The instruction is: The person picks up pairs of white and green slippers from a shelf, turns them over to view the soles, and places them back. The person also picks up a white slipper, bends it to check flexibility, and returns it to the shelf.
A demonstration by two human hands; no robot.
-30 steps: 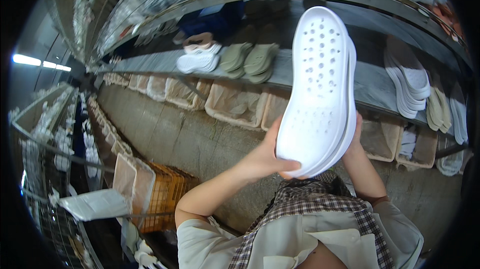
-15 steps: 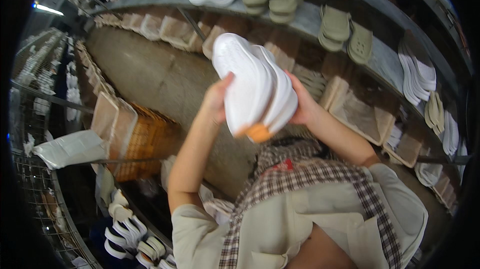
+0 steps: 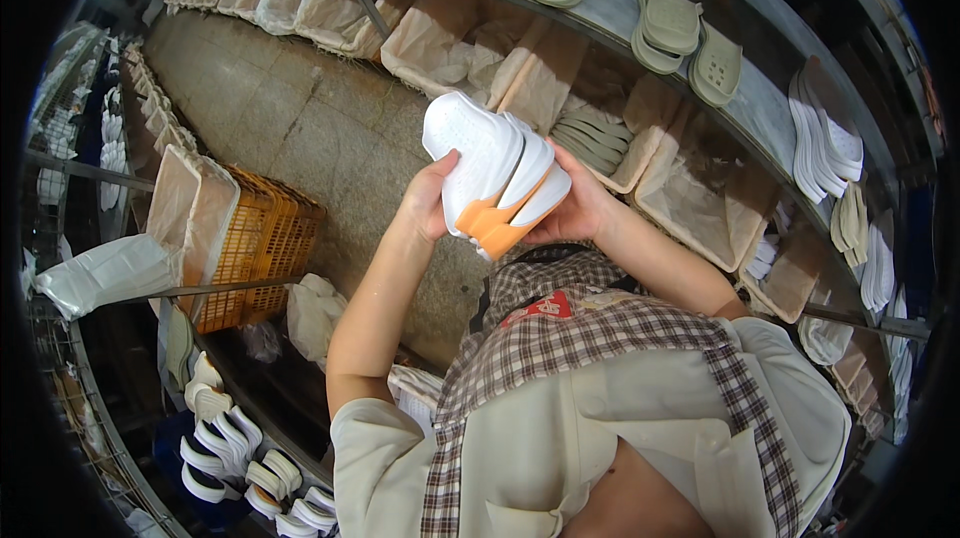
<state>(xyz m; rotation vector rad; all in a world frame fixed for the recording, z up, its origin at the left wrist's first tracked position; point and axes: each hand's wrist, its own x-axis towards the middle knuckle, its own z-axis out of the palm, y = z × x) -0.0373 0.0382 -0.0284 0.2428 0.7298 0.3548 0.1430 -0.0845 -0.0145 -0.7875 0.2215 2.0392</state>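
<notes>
A small stack of white shoe soles [image 3: 487,160] with orange heel ends is between my two hands, over the aisle and in front of my checked apron [image 3: 600,323]. My left hand [image 3: 431,194] grips the near-left edge, its thumb resting on the top sole. On the other side, my right hand [image 3: 573,202] is wrapped round the stack's right edge, with some fingers out of sight beneath it. The orange ends point toward me.
A long grey shelf [image 3: 615,23] curves along the far side, bearing olive soles [image 3: 668,20] and white soles [image 3: 822,138]. Lined bins [image 3: 700,208] stand beneath. At left are an orange crate [image 3: 255,258], a wire rack and more white soles [image 3: 222,443].
The stack has come slightly closer to me and turned, so more of the orange heel ends shows. Both hands keep hold of it. The whole view has shifted a little.
</notes>
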